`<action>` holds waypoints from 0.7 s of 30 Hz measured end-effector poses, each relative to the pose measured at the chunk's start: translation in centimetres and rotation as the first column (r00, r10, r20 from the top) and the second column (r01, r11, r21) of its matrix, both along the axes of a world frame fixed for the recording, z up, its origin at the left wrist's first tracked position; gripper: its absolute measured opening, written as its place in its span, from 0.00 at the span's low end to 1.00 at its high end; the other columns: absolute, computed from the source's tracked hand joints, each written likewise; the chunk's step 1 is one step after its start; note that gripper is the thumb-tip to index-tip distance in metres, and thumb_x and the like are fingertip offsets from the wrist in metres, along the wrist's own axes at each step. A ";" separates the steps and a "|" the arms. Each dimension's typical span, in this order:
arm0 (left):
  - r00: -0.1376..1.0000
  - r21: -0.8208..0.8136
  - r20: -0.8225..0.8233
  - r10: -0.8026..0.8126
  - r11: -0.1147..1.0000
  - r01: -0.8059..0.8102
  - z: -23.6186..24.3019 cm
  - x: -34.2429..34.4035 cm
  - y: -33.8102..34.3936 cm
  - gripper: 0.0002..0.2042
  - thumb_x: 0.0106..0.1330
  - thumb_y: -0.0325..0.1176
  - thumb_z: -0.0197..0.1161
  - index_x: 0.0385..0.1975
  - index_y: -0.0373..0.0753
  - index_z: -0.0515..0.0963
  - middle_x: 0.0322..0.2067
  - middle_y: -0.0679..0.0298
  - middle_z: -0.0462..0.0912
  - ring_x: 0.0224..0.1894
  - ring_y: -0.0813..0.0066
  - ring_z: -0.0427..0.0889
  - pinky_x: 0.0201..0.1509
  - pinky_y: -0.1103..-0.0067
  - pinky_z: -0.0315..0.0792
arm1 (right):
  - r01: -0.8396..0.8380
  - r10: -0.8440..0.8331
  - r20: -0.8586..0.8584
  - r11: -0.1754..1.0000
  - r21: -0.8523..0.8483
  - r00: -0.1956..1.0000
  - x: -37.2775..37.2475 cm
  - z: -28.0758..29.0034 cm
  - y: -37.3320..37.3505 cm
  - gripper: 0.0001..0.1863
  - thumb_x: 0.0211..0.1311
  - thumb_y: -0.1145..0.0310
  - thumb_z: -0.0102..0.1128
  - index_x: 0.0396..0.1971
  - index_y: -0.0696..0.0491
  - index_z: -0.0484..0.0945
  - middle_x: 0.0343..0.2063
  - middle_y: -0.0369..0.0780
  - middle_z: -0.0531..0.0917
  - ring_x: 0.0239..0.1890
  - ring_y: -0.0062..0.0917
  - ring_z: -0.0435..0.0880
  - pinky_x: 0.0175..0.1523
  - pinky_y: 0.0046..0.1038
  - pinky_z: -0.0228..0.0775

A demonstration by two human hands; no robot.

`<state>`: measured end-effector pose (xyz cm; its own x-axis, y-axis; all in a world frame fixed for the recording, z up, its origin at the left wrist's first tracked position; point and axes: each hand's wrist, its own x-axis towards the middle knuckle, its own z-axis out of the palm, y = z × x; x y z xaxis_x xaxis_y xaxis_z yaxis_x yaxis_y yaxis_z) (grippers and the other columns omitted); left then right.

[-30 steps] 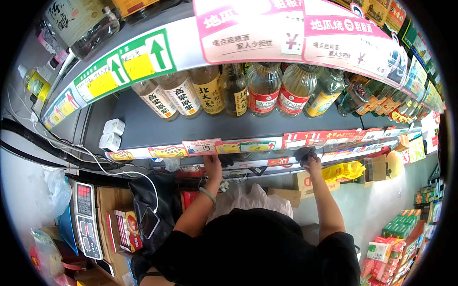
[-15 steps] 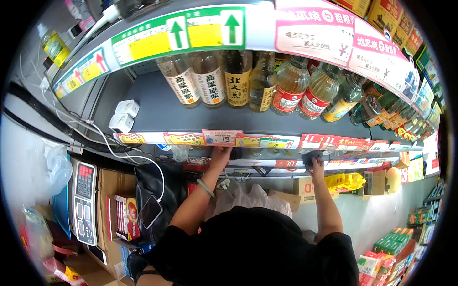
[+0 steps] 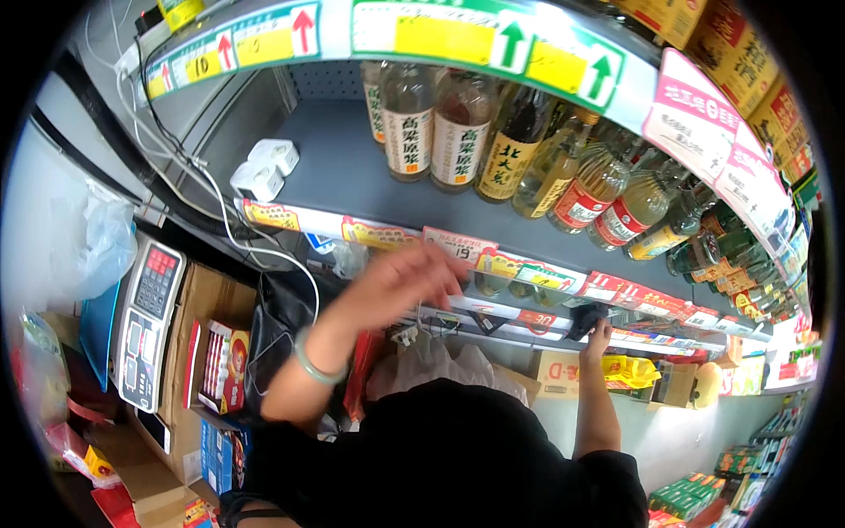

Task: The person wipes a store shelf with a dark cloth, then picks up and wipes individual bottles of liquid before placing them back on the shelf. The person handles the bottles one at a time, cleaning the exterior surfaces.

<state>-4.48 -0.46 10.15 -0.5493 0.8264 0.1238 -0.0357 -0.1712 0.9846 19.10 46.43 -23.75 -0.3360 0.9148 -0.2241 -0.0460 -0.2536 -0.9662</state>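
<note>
Currently, the left hand, blurred, is raised in front of the price-tag strip along the front edge of a dark grey metal shelf. Its grip is loose, the fingers slightly parted and curved, with nothing visible in it; a pale green ring-shaped bangle circles the wrist. The right hand has its grip closed around a crumpled black cloth, which is at the front edge of a lower shelf, beneath the grey one; whether it touches that edge is unclear.

On the grey shelf stand clear glass bottles with white labels, then others with yellow and red labels to their right. Two white cube-shaped power sockets sit near its left end. Well to the left of the hands lies a white weighing scale with a red-and-grey keypad.
</note>
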 end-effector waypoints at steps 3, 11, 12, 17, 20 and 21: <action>0.835 0.080 -0.099 0.542 0.840 -0.536 4.3 -4.6 -0.9 0.10 0.71 0.33 0.53 0.48 0.37 0.71 0.38 0.64 0.80 0.35 0.80 0.78 0.38 0.82 0.73 | 0.046 -0.065 -0.116 0.987 -0.155 0.991 0.7 3.2 -2.1 0.11 0.65 0.57 0.52 0.39 0.48 0.73 0.36 0.31 0.78 0.42 0.20 0.74 0.50 0.26 0.62; 0.478 0.115 -0.707 0.521 0.752 -0.649 -0.2 -20.7 0.4 0.33 0.59 0.36 0.68 0.60 0.29 0.61 0.56 0.46 0.71 0.57 0.59 0.73 0.59 0.72 0.70 | -0.013 -0.067 -0.170 0.903 -0.429 0.983 1.8 7.5 -4.3 0.14 0.62 0.52 0.46 0.40 0.42 0.76 0.42 0.30 0.79 0.48 0.23 0.73 0.56 0.32 0.60; 0.498 0.092 -0.717 0.488 0.774 -0.627 -0.6 -21.4 0.5 0.35 0.58 0.37 0.68 0.61 0.28 0.60 0.57 0.45 0.70 0.59 0.57 0.72 0.59 0.71 0.69 | -0.005 -0.070 -0.153 0.895 -0.446 0.986 1.5 8.3 -4.9 0.14 0.61 0.52 0.47 0.37 0.41 0.76 0.40 0.30 0.80 0.48 0.23 0.73 0.57 0.33 0.59; 0.641 0.071 -0.617 0.457 0.843 -0.533 -1.2 -21.9 1.1 0.34 0.59 0.36 0.67 0.61 0.28 0.58 0.57 0.46 0.69 0.60 0.56 0.70 0.61 0.70 0.67 | -0.059 -0.010 -0.149 0.890 -0.451 0.989 2.0 9.9 -6.4 0.15 0.62 0.50 0.44 0.38 0.41 0.76 0.41 0.31 0.80 0.47 0.25 0.73 0.55 0.32 0.62; 0.555 0.059 -0.679 0.481 0.789 -0.612 -1.4 -21.3 1.2 0.33 0.60 0.35 0.65 0.61 0.30 0.57 0.56 0.45 0.70 0.60 0.54 0.70 0.61 0.70 0.66 | -0.076 0.002 -0.158 0.883 -0.463 0.987 3.0 9.3 -6.8 0.15 0.62 0.51 0.43 0.40 0.40 0.76 0.42 0.30 0.79 0.47 0.22 0.71 0.54 0.31 0.59; 0.505 0.053 -0.714 0.485 0.757 -0.651 -1.5 -21.2 1.2 0.32 0.61 0.35 0.65 0.60 0.30 0.57 0.55 0.44 0.70 0.60 0.53 0.70 0.61 0.70 0.66 | -0.091 0.012 -0.172 0.884 -0.459 0.985 3.3 9.1 -6.8 0.15 0.62 0.51 0.42 0.40 0.39 0.75 0.43 0.29 0.78 0.48 0.21 0.70 0.54 0.30 0.57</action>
